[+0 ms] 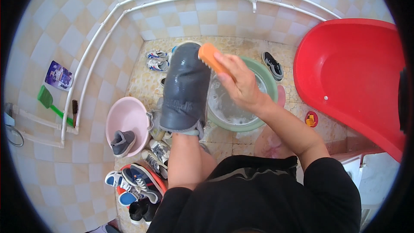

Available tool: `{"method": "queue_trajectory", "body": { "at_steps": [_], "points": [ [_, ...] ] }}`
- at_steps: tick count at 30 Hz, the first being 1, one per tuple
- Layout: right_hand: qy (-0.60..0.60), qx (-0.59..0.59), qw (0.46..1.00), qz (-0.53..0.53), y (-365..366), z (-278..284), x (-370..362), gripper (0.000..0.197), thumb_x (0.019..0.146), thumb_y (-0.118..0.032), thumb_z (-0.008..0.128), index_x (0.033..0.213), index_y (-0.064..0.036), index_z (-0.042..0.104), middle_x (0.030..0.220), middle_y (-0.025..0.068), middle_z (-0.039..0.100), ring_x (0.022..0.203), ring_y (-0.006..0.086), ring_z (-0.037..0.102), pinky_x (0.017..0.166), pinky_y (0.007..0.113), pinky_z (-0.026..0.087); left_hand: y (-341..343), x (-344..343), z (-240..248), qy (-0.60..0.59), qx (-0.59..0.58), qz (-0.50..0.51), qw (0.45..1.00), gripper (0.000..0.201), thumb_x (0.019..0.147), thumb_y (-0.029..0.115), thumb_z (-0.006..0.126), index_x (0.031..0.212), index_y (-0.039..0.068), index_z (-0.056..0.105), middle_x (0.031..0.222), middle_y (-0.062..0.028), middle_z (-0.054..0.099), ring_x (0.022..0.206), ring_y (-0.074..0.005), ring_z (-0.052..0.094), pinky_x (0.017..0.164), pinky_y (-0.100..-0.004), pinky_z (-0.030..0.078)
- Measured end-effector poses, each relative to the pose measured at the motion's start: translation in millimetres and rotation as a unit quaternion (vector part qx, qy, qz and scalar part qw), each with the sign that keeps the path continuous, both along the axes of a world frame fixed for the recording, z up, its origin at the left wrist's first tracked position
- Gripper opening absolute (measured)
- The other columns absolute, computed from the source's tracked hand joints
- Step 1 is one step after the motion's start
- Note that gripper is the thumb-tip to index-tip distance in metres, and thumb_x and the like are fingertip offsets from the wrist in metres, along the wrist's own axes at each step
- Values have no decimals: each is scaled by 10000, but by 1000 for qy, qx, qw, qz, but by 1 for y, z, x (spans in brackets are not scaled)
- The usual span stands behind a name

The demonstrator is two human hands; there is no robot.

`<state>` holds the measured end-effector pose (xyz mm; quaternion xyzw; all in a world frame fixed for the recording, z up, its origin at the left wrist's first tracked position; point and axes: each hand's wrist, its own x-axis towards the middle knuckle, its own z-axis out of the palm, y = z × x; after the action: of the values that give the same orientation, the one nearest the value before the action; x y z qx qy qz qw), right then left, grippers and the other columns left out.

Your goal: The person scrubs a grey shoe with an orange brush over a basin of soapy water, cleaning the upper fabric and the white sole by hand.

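Note:
A dark grey, wet, glossy shoe (184, 88) is raised in front of me, its toe pointing away. My left hand is inside it and hidden; only the left forearm (185, 159) shows below the opening with its pull tab. In my right hand (243, 84) is an orange scrubbing brush (211, 56), fingers wrapped round its body. The brush's bristles face the shoe's right side near the toe; whether they touch, I cannot tell. Behind the right hand stands a green basin (272, 82) of cloudy, sudsy water.
At left stands a pink basin (116, 114) with a grey shoe (123, 143) inside. Several shoes (140, 181) crowd the lower left floor; white sneakers (158, 64) lie farther off. A red tub (345, 69) fills the right, with a black shoe (272, 65) nearby. White pipes (185, 2) line the walls.

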<state>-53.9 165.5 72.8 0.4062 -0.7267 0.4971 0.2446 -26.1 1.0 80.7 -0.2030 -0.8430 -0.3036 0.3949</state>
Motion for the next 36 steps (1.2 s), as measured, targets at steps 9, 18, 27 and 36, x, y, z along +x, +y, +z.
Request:
{"method": "queue_trajectory", "body": {
  "at_steps": [9, 18, 27, 36],
  "points": [
    [-76, 138, 987, 30, -15, 49, -25, 298, 910, -152, 558, 1175, -32, 626, 943, 175, 647, 870, 327, 615, 764, 388, 483, -7, 5, -18, -89, 23, -43, 995, 292, 874, 24, 550, 1164, 16, 584, 1152, -148, 602, 1072, -245, 567, 908, -327, 452],
    [-198, 144, 968, 58, -16, 66, -50, 377, 939, -275, 499, 1224, -46, 593, 1073, 199, 621, 946, 326, 620, 818, 399, 482, 36, 5, -12, -71, 207, -62, 974, 248, 852, 23, 568, 1096, 32, 613, 1059, -140, 632, 1001, -279, 595, 860, -328, 480],
    [-88, 34, 994, -60, 13, 49, -14, 342, 906, -137, 550, 1227, -22, 578, 1044, 212, 618, 922, 328, 625, 799, 383, 493, 42, 13, 19, -69, -44, -60, 995, 258, 879, 33, 524, 1128, 23, 593, 1107, -132, 625, 1027, -237, 587, 877, -320, 473],
    [28, 28, 998, -54, 23, 2, 10, 353, 934, -247, 502, 1246, -102, 583, 947, 204, 617, 824, 369, 598, 755, 416, 478, 16, -4, 0, -133, 59, -102, 984, 299, 910, 148, 510, 1186, 49, 570, 1177, -149, 593, 1101, -266, 560, 938, -339, 455]
  ]
}}
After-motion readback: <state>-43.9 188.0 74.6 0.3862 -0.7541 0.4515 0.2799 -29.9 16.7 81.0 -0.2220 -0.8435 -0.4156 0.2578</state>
